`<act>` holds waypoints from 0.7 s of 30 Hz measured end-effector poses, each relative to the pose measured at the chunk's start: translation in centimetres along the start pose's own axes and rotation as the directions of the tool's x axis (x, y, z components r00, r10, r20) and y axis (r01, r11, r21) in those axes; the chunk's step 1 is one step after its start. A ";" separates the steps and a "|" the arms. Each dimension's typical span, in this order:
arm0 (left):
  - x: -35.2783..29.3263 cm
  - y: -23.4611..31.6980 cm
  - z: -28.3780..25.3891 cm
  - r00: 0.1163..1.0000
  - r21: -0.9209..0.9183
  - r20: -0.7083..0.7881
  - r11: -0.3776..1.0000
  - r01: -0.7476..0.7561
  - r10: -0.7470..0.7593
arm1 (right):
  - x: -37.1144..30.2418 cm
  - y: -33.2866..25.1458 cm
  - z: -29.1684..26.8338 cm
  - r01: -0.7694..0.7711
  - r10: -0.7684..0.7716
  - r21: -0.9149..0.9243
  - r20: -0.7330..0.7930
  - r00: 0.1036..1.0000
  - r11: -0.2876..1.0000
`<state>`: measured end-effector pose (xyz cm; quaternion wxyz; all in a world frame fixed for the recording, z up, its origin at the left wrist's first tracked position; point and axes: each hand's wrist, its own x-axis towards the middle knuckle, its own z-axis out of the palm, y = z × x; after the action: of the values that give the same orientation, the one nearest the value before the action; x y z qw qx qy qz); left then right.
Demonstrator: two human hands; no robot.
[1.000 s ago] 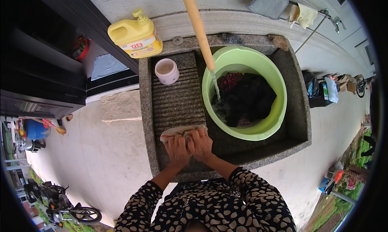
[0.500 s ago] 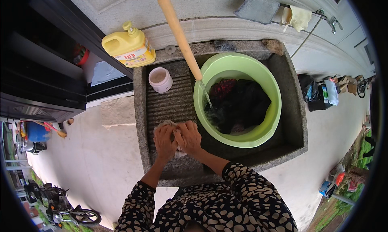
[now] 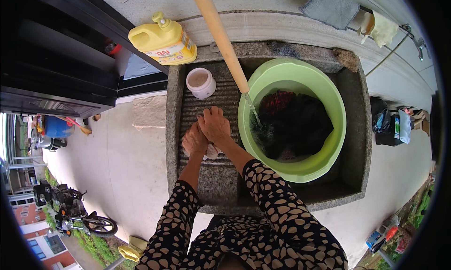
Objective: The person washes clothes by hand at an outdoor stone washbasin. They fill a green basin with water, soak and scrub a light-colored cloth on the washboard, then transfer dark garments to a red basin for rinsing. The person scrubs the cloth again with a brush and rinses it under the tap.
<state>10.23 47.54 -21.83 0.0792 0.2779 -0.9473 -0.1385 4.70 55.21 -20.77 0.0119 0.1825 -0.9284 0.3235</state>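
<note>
Both my hands press a small pale cloth against the ribbed washboard slope of a stone sink. My left hand grips the cloth's left part. My right hand lies over the cloth, slightly further up the ribs. Only a small bit of the cloth shows under the palms. Right of my hands stands a green plastic basin holding dark and red laundry in water. A tan hose slants down from above and runs water into the basin.
A small white cup sits at the top of the washboard. A yellow detergent jug stands on the ledge at upper left. A grey rag and pale cloth lie at upper right. A motorbike is parked on the pavement at lower left.
My hands have pushed the cloth up the ribbed slope, away from my body, with the right hand leading.
</note>
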 end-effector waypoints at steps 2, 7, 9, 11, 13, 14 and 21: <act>0.0 -1.5 0.8 0.979 -0.035 -0.070 0.980 -0.196 0.193 | -1.9 -0.4 -1.6 0.005 0.001 -0.082 0.081 0.997 0.997; 0.0 -1.4 0.0 0.778 0.046 -0.219 0.803 -0.594 0.589 | -7.7 0.1 -3.7 0.005 -0.006 -0.053 -0.023 1.000 0.999; -1.0 -0.8 -1.0 0.864 -0.097 -0.135 0.861 -0.499 0.485 | -9.2 0.6 -3.9 0.000 0.003 0.027 -0.096 0.995 1.000; -2.4 -1.0 -2.7 0.930 -0.219 -0.025 0.905 -0.364 0.368 | -10.2 1.0 -4.7 -0.065 0.069 0.199 -0.012 0.998 0.978; -4.4 -1.8 -5.5 0.900 -0.290 0.077 0.873 -0.392 0.430 | -10.7 1.5 -6.0 -0.213 0.143 0.321 0.229 0.963 0.923; -5.2 -2.6 -6.6 0.880 -0.343 0.082 0.842 -0.415 0.467 | -10.9 1.4 -6.9 -0.186 0.090 0.369 0.262 0.961 0.911; -9.5 -4.3 -12.6 0.862 -0.463 0.008 0.765 -0.447 0.507 | -9.0 -0.7 -10.1 -0.222 0.153 0.905 0.177 0.972 0.362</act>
<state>23.19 46.52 -11.84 0.1103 -0.0079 -0.9320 -0.3452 12.39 63.76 -13.63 -0.1567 0.0614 -0.6077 0.7761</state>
